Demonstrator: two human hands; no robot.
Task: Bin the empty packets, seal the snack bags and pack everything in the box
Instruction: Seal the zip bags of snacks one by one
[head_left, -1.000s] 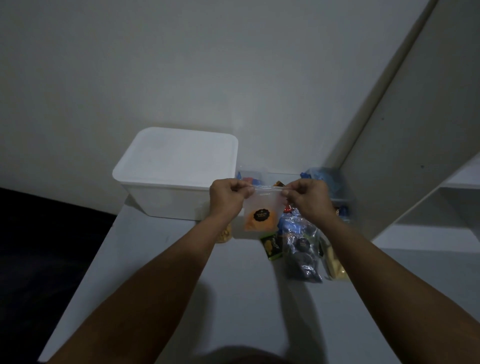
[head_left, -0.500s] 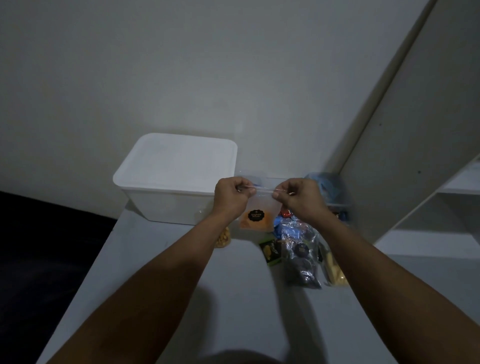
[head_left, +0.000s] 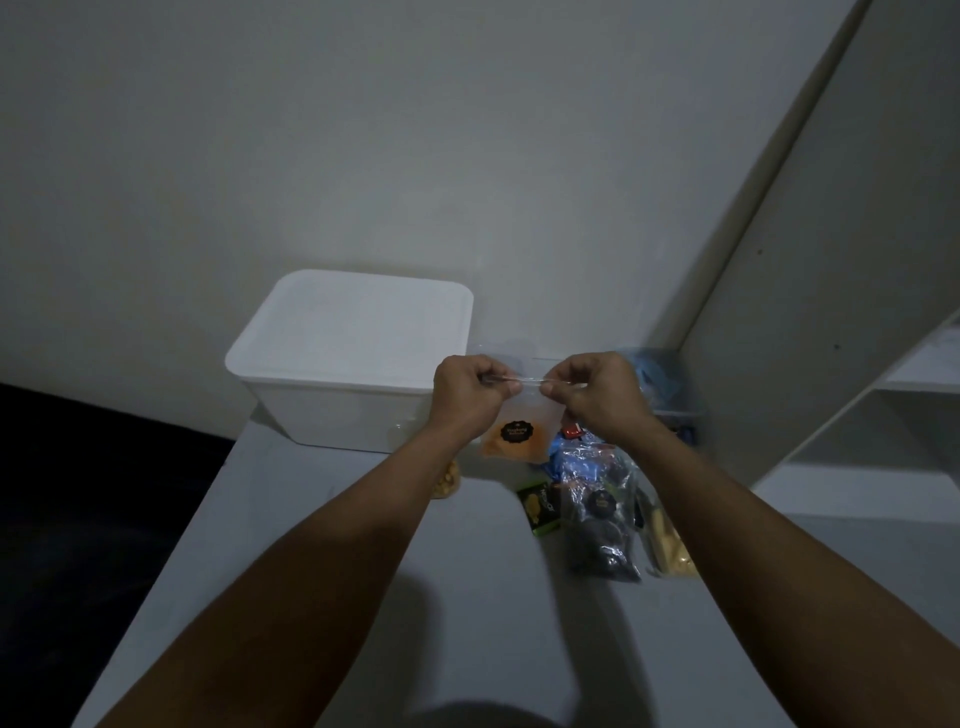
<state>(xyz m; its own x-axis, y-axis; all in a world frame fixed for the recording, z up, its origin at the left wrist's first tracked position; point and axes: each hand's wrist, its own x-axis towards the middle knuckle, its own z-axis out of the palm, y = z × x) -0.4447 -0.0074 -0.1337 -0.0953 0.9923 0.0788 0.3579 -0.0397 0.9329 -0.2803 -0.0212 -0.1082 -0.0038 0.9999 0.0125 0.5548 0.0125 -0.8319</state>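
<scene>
Near the tabletop's (head_left: 291, 561) far edge: white lidded box (head_left: 353, 358) at the far left corner. Just right of it, left hand (head_left: 467, 397) and right hand (head_left: 597, 397), both pinched shut on the top strip of a clear snack bag (head_left: 511, 441) with orange contents, raised above the surface. Beneath, toward the right edge, loose packets (head_left: 597, 509) lying together.

One white lidded box (head_left: 353, 358) stands on the one table (head_left: 291, 525). Two hands (head_left: 470, 397) (head_left: 597, 397) hold one clear snack bag with orange contents (head_left: 514, 436). On the table lie one bag of dark snacks (head_left: 602, 530), one bag of pale yellow snacks (head_left: 670, 545), one small green-edged packet (head_left: 540, 506) and one bag of yellow pieces (head_left: 448, 480), half hidden. Further blue and red wrappers are too jumbled to count.
</scene>
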